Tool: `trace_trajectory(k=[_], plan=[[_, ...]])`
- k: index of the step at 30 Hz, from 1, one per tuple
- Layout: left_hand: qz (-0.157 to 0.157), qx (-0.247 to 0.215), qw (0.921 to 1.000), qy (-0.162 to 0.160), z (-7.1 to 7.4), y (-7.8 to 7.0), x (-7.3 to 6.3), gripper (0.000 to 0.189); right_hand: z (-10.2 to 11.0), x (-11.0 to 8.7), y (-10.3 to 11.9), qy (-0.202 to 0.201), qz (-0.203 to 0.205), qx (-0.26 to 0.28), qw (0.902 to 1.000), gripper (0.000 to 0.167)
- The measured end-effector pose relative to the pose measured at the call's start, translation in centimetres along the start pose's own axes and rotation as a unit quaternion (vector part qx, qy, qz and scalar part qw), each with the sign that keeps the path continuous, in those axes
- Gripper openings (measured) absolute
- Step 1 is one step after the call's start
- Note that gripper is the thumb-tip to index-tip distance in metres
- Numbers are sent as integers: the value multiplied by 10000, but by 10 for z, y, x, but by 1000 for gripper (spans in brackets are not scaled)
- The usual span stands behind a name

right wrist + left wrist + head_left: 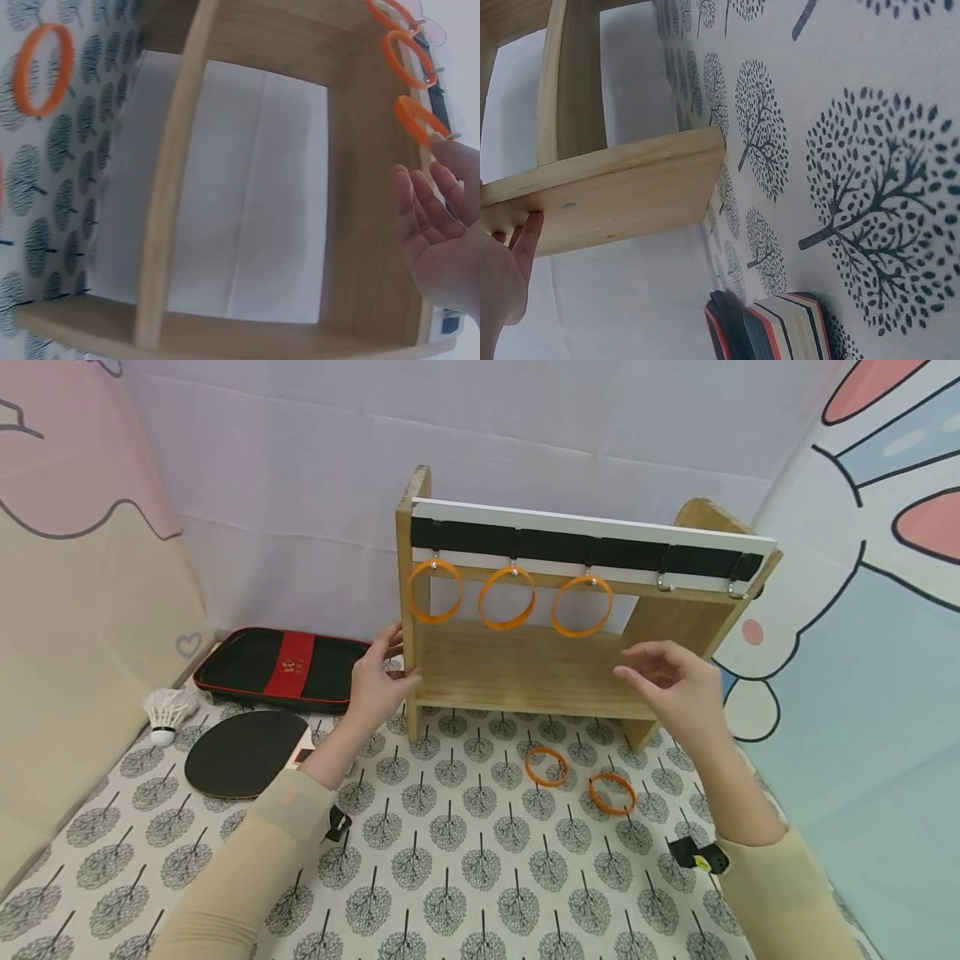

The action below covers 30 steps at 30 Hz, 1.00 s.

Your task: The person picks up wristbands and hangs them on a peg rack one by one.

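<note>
A wooden rack [517, 672] has a white rail with a black strip and several metal hooks [664, 583] along its top. Three orange rings hang on the left hooks: a left ring [412, 600], a middle ring [507, 626] and a right ring [582, 633]. My left hand [377, 687] holds the rack's left side panel, thumb at the front edge and fingers against the outer face [630, 210]. My right hand [678, 689] is held before the rack's right part, fingers loosely bent, below and right of the right ring [421, 124]; it holds nothing.
Two more orange rings, one [546, 784] and another [613, 812], lie on the tree-patterned cloth [480, 893] before the rack. To the left are a black-and-red case [232, 664], a black table tennis bat [240, 756] and a shuttlecock [163, 717]. Fabric walls surround the table.
</note>
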<state>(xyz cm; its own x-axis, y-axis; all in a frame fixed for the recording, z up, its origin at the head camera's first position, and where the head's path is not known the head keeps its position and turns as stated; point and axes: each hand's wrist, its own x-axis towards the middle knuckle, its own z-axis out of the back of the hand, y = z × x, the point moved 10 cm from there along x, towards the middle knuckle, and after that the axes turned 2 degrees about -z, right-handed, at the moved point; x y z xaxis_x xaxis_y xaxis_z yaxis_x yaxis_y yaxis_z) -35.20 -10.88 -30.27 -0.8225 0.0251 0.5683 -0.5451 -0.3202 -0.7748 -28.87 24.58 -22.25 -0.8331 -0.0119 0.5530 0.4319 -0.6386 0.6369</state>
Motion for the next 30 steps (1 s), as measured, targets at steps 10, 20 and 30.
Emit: trace_trajectory(k=[10,20,30], plan=[[95,-12,10000,-1,-1,2,-2,68,-16,-27,-39,794,250,-349,9959,30],[21,-10,10000,-2,0,1,-1,68,-34,-56,-104,1776,9,-820,9807,27],[9,-63,10000,-27,1,0,1,68,-59,-83,-151,3016,-125,-991,9482,29]])
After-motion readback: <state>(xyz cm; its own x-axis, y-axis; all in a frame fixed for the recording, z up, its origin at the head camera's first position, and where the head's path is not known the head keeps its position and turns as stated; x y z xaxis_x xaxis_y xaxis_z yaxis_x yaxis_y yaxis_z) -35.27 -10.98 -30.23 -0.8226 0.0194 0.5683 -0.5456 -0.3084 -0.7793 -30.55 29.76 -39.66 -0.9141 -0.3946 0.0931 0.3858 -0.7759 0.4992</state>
